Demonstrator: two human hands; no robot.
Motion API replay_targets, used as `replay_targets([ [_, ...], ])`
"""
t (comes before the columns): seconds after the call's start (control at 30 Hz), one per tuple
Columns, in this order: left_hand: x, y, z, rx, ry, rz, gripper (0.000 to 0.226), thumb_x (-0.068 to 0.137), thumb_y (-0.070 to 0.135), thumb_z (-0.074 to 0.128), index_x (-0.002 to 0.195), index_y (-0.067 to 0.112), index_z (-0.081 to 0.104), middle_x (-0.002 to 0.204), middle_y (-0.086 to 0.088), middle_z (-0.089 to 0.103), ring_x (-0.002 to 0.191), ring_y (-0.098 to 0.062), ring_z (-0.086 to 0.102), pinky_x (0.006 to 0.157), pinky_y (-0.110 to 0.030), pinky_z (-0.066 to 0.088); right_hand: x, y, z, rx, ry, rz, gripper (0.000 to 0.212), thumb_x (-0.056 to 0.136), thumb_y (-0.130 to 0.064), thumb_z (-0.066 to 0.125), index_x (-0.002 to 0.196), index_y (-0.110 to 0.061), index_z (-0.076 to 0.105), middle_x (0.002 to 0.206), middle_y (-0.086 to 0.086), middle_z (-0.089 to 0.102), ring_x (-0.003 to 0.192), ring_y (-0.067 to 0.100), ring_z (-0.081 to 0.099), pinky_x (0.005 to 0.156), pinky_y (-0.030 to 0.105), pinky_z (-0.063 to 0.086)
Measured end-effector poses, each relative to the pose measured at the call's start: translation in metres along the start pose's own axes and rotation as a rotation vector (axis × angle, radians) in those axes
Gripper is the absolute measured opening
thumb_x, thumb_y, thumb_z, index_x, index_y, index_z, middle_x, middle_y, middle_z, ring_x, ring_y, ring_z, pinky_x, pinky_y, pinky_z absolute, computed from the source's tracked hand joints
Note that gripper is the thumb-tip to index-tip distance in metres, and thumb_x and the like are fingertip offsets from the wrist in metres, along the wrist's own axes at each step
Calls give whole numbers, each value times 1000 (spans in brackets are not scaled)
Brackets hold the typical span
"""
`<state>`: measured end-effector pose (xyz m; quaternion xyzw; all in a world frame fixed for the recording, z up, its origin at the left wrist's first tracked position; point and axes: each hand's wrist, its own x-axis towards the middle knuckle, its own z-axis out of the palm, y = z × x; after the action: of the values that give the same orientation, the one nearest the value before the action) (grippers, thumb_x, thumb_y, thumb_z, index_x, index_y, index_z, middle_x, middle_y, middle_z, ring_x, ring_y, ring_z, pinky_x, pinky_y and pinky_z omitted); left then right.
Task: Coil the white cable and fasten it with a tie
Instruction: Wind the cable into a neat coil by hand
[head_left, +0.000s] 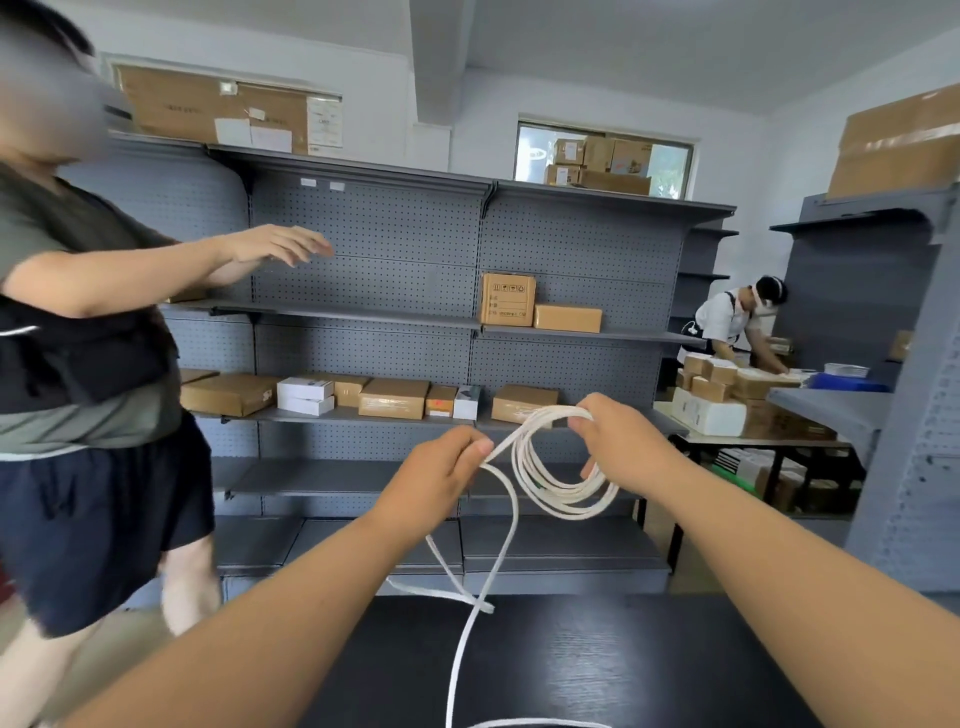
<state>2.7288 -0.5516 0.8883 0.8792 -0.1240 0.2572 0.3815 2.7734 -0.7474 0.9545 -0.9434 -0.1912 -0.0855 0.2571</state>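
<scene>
My right hand (621, 441) grips a hanging coil of several loops of the white cable (550, 493), held up in the air in front of the shelves. My left hand (441, 473) pinches the loose strand just left of the coil. From there the free cable drops down, crosses itself near the table's far edge, and trails across the black table (623, 665) toward me. No tie is visible.
A person in a grey shirt and dark shorts (78, 415) stands close at the left, arm stretched toward the grey pegboard shelving (415, 260) holding cardboard boxes. Another person (737, 327) works at a box-laden table at the right.
</scene>
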Motion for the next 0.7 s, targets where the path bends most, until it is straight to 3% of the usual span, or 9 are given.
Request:
replay_targets([
  [0.03, 0, -1, 0, -2, -18, 2, 4, 94, 34, 50, 91, 32, 48, 69, 8, 47, 61, -4, 44, 58, -18, 35, 1, 2, -1, 7, 4, 9, 20, 101, -25, 35, 98, -7, 45, 72, 2, 50, 58, 19, 63, 34, 15, 29],
  [0.13, -1, -1, 2, 98, 5, 61, 26, 87, 33, 63, 110, 28, 54, 74, 11, 47, 67, -5, 46, 63, -16, 38, 1, 6, -3, 1, 5, 21, 18, 102, -25, 35, 95, -10, 43, 73, 2, 49, 57, 20, 62, 38, 19, 30],
  [0.23, 0, -2, 4, 155, 103, 229, 16, 89, 37, 57, 104, 35, 58, 88, 7, 57, 80, -9, 53, 77, -24, 44, 0, 13, -4, -14, 16, 40, 19, 101, -25, 35, 97, -9, 45, 76, 3, 50, 69, 26, 66, 42, 24, 32],
  [0.4, -5, 1, 4, 297, 15, 404, 9, 91, 34, 52, 100, 34, 54, 98, 10, 54, 79, -15, 60, 72, -26, 50, 1, 24, -7, -45, 59, 67, 29, 102, -25, 33, 74, -19, 35, 70, 2, 45, 81, 31, 67, 45, 26, 29],
  [0.5, -7, 0, 2, 391, -72, 410, 16, 90, 21, 60, 104, 25, 55, 109, 5, 53, 82, -16, 58, 73, -29, 48, 4, 28, -6, -62, 72, 85, 26, 102, -24, 33, 77, -18, 37, 71, 1, 45, 83, 31, 67, 45, 27, 29],
  [0.57, -7, -5, -1, 436, -92, 403, 22, 91, 16, 58, 102, 32, 47, 111, 8, 50, 81, -17, 56, 73, -31, 48, 5, 31, -4, -70, 81, 91, 20, 102, -24, 33, 86, -14, 40, 71, 1, 46, 85, 31, 66, 46, 27, 30],
  [0.63, -6, -7, -2, 445, -124, 341, 20, 93, 19, 52, 101, 35, 43, 109, 15, 47, 85, -15, 54, 77, -33, 49, 6, 33, -4, -78, 92, 97, 22, 102, -24, 33, 82, -15, 40, 71, 1, 46, 84, 31, 65, 46, 27, 30],
  [0.7, -5, -9, -4, 452, -172, 323, 11, 95, 24, 46, 98, 33, 52, 108, 11, 49, 85, -18, 52, 81, -40, 46, 8, 36, -3, -83, 105, 108, 25, 101, -22, 33, 78, -16, 39, 70, 1, 46, 84, 31, 65, 47, 28, 30],
])
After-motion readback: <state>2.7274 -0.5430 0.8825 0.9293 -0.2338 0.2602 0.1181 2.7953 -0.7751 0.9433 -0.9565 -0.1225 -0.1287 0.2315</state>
